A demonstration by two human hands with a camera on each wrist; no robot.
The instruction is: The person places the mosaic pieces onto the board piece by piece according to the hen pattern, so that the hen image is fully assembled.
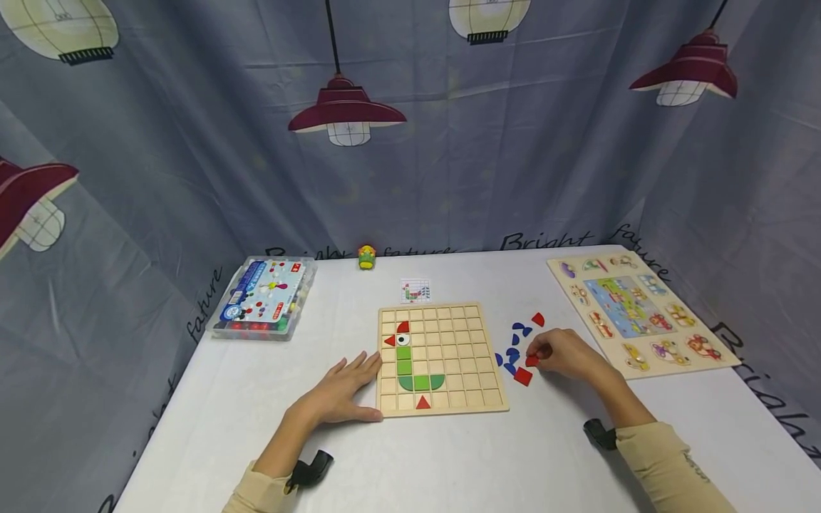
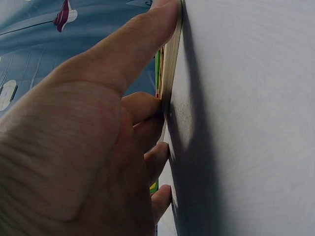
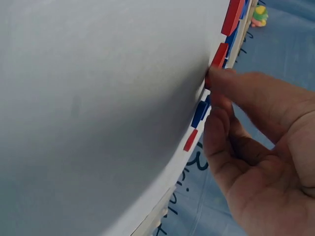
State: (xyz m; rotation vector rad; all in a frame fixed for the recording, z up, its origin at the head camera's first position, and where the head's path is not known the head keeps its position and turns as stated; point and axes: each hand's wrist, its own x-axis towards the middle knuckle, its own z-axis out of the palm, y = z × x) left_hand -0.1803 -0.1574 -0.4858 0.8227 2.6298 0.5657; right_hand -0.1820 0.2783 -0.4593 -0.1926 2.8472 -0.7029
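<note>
My left hand (image 1: 343, 392) lies with fingers spread at the left edge of a wooden grid board (image 1: 458, 356), thumb and fingertips against its side. On the board are green squares (image 1: 404, 367), rounded green pieces (image 1: 437, 382), an eye tile (image 1: 403, 340), a red quarter-round (image 1: 403, 327) and red triangles (image 1: 422, 403). To the right of the board, my right hand (image 1: 567, 354) pinches a small red piece (image 1: 532, 361) between thumb and fingers, low over the table; its shape is partly hidden. Beside it lie a red square (image 1: 523, 376), several blue rounded pieces (image 1: 513, 351) and another red piece (image 1: 537, 320).
A small pattern card (image 1: 415, 291) lies behind the board, with a little toy figure (image 1: 366, 257) farther back. At the left stands a clear plastic box (image 1: 259, 298) with a printed label. A wooden picture puzzle (image 1: 641, 313) lies at the right.
</note>
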